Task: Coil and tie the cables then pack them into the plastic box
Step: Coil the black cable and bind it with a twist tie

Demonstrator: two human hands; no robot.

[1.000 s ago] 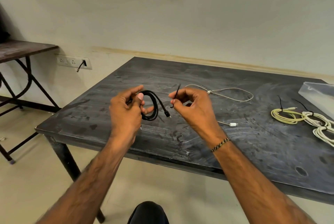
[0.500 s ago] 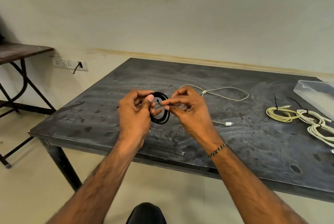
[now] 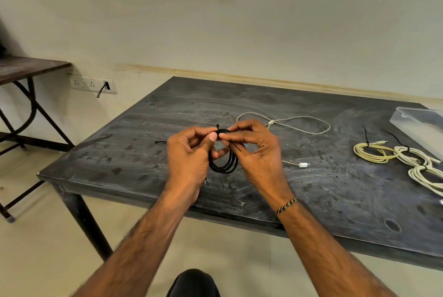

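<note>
A coiled black cable (image 3: 225,164) hangs above the dark table (image 3: 143,164) between both hands. My left hand (image 3: 189,152) grips the coil's top with thumb and fingers. My right hand (image 3: 256,150) pinches a thin black tie (image 3: 236,146) laid across the coil's top; the tie's head sticks up above my fingers. A loose white cable (image 3: 299,126) lies uncoiled behind my right hand. A tied yellow coil (image 3: 371,154) and two tied white coils (image 3: 417,160) lie at the right. The clear plastic box (image 3: 422,124) sits at the far right edge.
Another black tie (image 3: 160,142) lies on the table left of my left hand. A second table (image 3: 28,69) stands at the left, with a wall socket strip (image 3: 93,84) beside it. The table's near edge runs below my wrists.
Both hands have come together at the coil's top. My right hand brought the tie to the coil, and the tie now lies across the top.
</note>
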